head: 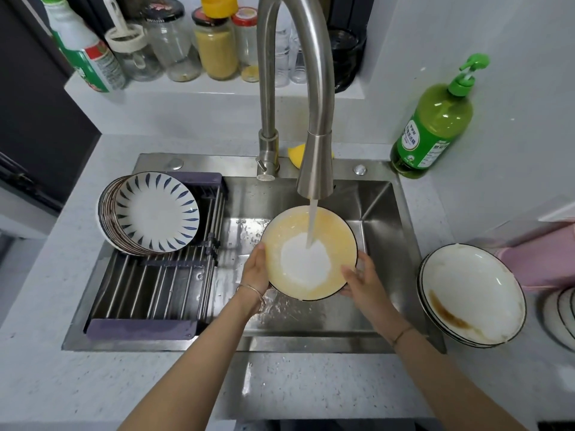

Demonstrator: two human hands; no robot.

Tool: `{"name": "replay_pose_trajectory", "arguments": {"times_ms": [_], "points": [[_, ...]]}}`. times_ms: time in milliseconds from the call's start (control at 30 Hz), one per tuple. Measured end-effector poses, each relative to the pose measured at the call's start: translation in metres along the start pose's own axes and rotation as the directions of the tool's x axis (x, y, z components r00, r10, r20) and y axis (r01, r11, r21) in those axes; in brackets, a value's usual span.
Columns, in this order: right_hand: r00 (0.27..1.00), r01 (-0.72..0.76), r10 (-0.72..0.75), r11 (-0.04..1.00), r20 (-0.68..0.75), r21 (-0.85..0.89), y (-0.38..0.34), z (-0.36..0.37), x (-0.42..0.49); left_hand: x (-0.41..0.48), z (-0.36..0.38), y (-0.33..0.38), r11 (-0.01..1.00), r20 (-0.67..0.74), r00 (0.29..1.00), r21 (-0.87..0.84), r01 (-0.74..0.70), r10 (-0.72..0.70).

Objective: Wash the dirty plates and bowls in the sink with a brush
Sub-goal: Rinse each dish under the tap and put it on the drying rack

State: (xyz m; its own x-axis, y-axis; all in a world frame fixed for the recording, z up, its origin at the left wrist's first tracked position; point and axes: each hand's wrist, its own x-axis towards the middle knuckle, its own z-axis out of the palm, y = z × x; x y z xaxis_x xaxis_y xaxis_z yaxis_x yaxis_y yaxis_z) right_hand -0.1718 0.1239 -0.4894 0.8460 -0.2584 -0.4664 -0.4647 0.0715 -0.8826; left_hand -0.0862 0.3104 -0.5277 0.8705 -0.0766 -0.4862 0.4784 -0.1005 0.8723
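A white bowl (289,225) with a black rim and a yellow film inside is held over the steel sink (378,206). My left hand (255,269) grips its left rim and my right hand (361,279) grips its lower right rim. Water runs from the faucet (315,163) into the bowl's middle, where the white shows. A stack of dirty bowls (473,293) with a brown stain stands on the counter to the right. Several washed plates (155,213) with blue leaf marks lean in the drying rack (149,293) at the sink's left. No brush is in either hand.
A green dish soap bottle (434,119) stands at the sink's back right corner. A yellow sponge (297,152) lies behind the faucet. Jars and bottles (214,42) line the rear shelf. A pink object (541,259) and more white dishes (563,315) sit far right.
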Motion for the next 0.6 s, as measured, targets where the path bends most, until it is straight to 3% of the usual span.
{"name": "replay_pose_trajectory", "arguments": {"times_ms": [67,100,167,200,300,400,467,500,533,600], "points": [[0.978,0.204,-0.206,0.956,0.012,-0.212,-0.006,-0.002,-0.002,0.002,-0.002,0.004,1.0,-0.012,1.0,-0.027,0.008,-0.008],[0.942,0.318,-0.335,0.872,0.02,-0.373,-0.009,-0.005,-0.002,0.003,-0.001,0.008,0.999,-0.011,1.0,-0.043,0.016,-0.017],[0.796,0.524,-0.587,0.545,0.148,-0.655,-0.012,-0.012,0.001,0.007,0.0,0.012,0.997,-0.006,0.999,-0.055,0.054,-0.054],[0.725,0.59,-0.636,0.377,0.264,-0.714,-0.011,-0.016,0.004,0.009,0.0,0.013,0.996,-0.005,0.997,-0.06,0.072,-0.072],[0.619,0.719,-0.555,0.116,0.556,-0.685,-0.005,-0.022,0.017,0.014,0.0,0.015,0.986,0.015,0.991,-0.099,0.136,-0.136],[0.506,0.783,-0.54,-0.038,0.672,-0.62,-0.002,-0.017,0.031,0.018,-0.001,0.015,0.976,0.055,0.98,-0.094,0.196,-0.191],[0.473,0.8,-0.577,-0.036,0.666,-0.6,-0.007,-0.012,0.035,0.02,-0.006,0.02,0.962,0.088,0.968,-0.122,0.246,-0.236],[0.5,0.799,-0.586,0.028,0.638,-0.601,-0.011,-0.009,0.033,0.023,-0.008,0.022,0.949,0.136,0.955,-0.143,0.283,-0.264],[0.559,0.78,-0.591,0.135,0.582,-0.611,-0.015,-0.005,0.03,0.023,-0.01,0.027,0.935,0.193,0.939,-0.16,0.317,-0.286],[0.761,0.639,-0.511,0.485,0.4,-0.597,-0.024,0.002,0.026,0.024,-0.008,0.035,0.913,0.268,0.914,-0.189,0.361,-0.305]]}}
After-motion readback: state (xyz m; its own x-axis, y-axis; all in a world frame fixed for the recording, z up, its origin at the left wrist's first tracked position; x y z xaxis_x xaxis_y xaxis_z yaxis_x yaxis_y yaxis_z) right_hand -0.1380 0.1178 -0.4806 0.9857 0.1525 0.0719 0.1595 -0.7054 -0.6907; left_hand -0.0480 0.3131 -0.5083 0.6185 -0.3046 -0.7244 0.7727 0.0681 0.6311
